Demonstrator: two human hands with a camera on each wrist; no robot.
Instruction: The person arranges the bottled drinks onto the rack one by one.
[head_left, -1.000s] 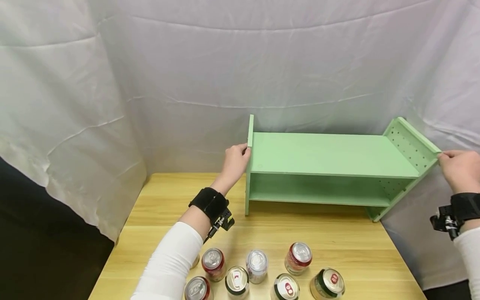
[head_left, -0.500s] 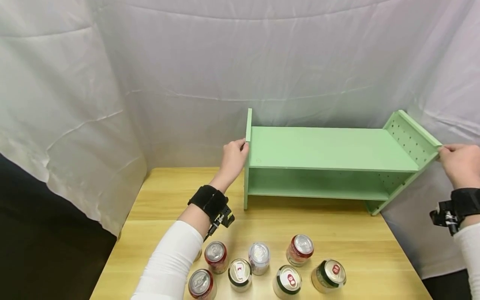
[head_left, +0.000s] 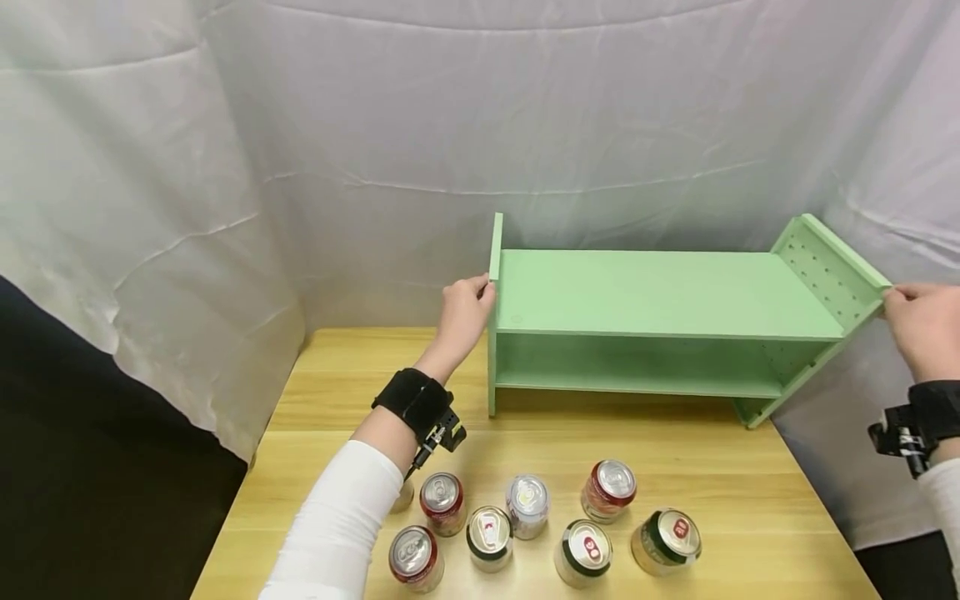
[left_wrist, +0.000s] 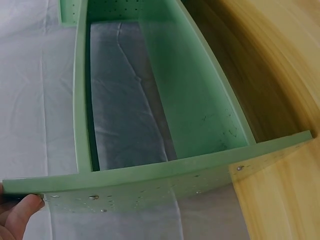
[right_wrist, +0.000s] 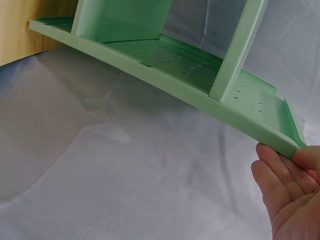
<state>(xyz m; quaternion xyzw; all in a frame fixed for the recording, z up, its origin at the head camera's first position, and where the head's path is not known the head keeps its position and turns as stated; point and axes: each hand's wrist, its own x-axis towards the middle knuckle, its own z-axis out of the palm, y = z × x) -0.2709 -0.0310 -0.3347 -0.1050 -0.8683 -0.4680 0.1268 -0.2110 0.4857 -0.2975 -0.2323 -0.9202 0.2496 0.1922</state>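
A light green two-tier shelf point(head_left: 660, 292) with perforated side panels stands upright at the back right of the wooden table. My left hand point(head_left: 463, 315) pinches the upper front corner of its left side panel point(left_wrist: 125, 180); in the left wrist view only the thumb and part of a finger show at that corner. On the other side my right hand point(head_left: 926, 325) grips the top front corner of the right side panel point(right_wrist: 165, 87), thumb above and fingers beneath. Both tiers show bare boards.
Several short drink cans stand upright at the front of the table point(head_left: 360, 375), among them a red can point(head_left: 606, 496), a pale can point(head_left: 527, 510) and a green-and-gold can point(head_left: 663, 546). My left forearm partly covers one can. Pale curtains point(head_left: 375, 125) hang behind and beside the table.
The head view has tilted slightly, so the shelf, hands and cans all appear a little higher. Both hands keep their hold on the shelf, which shows no clear movement on the table.
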